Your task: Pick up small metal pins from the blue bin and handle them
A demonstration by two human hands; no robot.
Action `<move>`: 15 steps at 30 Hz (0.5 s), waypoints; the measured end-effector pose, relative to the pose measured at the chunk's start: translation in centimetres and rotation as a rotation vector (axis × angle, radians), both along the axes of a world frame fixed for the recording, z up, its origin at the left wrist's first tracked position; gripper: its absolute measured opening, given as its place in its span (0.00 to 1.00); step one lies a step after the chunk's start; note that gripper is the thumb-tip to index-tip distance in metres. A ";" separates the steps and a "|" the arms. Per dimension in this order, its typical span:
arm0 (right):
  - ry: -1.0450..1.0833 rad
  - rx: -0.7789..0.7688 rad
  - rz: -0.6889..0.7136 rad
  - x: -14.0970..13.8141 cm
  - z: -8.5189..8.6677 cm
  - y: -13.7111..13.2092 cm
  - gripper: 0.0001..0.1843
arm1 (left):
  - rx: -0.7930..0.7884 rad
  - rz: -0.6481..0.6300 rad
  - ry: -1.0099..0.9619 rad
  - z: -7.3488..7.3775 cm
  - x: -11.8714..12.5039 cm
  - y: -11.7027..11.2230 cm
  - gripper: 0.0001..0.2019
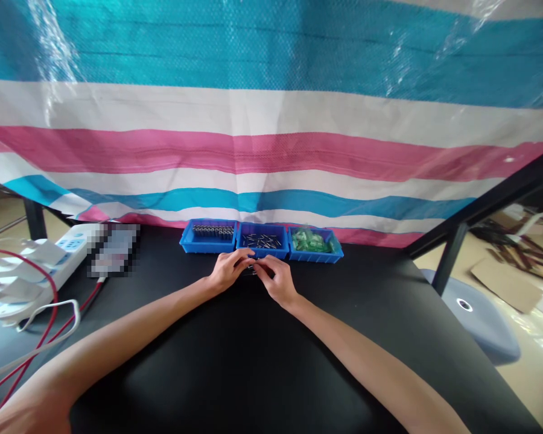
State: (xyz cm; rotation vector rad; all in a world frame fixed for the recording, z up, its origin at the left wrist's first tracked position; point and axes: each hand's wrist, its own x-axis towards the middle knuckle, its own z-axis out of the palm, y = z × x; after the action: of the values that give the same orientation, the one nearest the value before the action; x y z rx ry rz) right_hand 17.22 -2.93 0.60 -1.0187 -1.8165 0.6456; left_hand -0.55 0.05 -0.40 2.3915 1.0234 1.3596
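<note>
Both my hands meet on the black table (pixel 235 361) just in front of three small blue bins. My left hand (pixel 228 269) and my right hand (pixel 277 278) have their fingers pinched together on a small dark part (pixel 251 269) between them; it is too small to name. The left bin (pixel 208 237) holds rows of dark cylindrical pieces, the middle bin (pixel 262 240) holds loose thin metal pins, and the right bin (pixel 315 244) holds small green bags.
A white power strip (pixel 67 250) with red and white cables (pixel 49 319) lies at the table's left. A striped tarp (pixel 271 138) hangs behind the bins. A grey-blue stool (pixel 479 319) and cardboard (pixel 507 283) are on the floor at right.
</note>
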 end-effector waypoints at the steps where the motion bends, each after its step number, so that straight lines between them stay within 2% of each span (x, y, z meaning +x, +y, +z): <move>1: -0.002 0.011 0.003 0.0 -0.1 0.0 0.09 | 0.006 -0.004 -0.008 0.0 0.0 0.0 0.10; 15: 0.043 -0.007 -0.093 0.2 0.1 0.0 0.06 | 0.076 0.005 0.003 0.5 0.2 -0.2 0.07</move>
State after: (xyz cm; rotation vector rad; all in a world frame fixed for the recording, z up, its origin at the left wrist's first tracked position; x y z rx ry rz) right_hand 17.37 -2.96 0.71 -1.0790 -1.7200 0.6133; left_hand -0.32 -0.20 0.08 2.4478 0.9962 1.4213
